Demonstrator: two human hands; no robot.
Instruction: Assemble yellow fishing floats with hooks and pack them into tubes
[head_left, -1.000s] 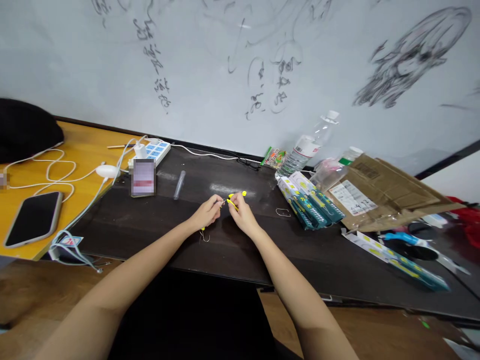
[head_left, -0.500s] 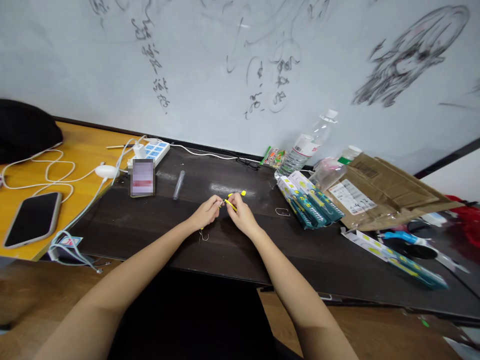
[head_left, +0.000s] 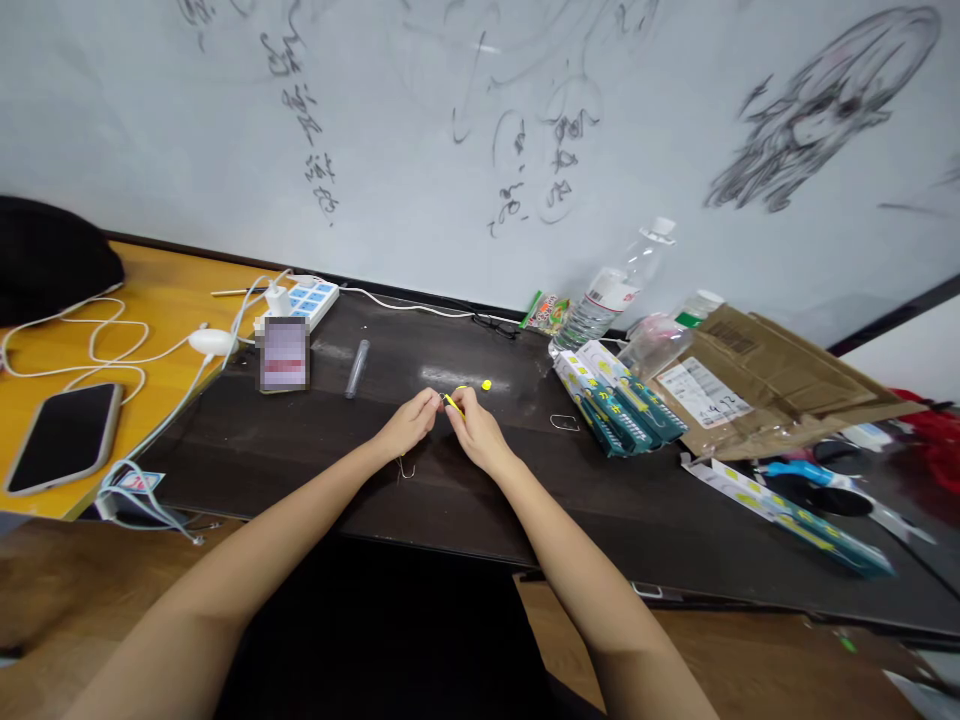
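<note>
Over the dark table [head_left: 465,500] my two hands meet fingertip to fingertip. My right hand [head_left: 473,433] is closed in a pinch on a small yellow tool [head_left: 452,403], whose round yellow end [head_left: 487,385] pokes out beyond the fingers. My left hand [head_left: 409,424] is pinched shut against the tool's tip, holding something too small to name. A thin wire hook [head_left: 406,470] dangles under the left hand, close to the tabletop.
Several teal and white packets [head_left: 619,398] lie right of my hands, by a clear bottle [head_left: 611,290] and a flattened cardboard box [head_left: 772,385]. A clear tube [head_left: 357,368], a power strip [head_left: 306,300], white cables and a phone [head_left: 64,437] lie to the left.
Both hands stayed pinched together and shifted slightly left. The yellow tool has been drawn further into the right hand's fingers, so less of it shows.
</note>
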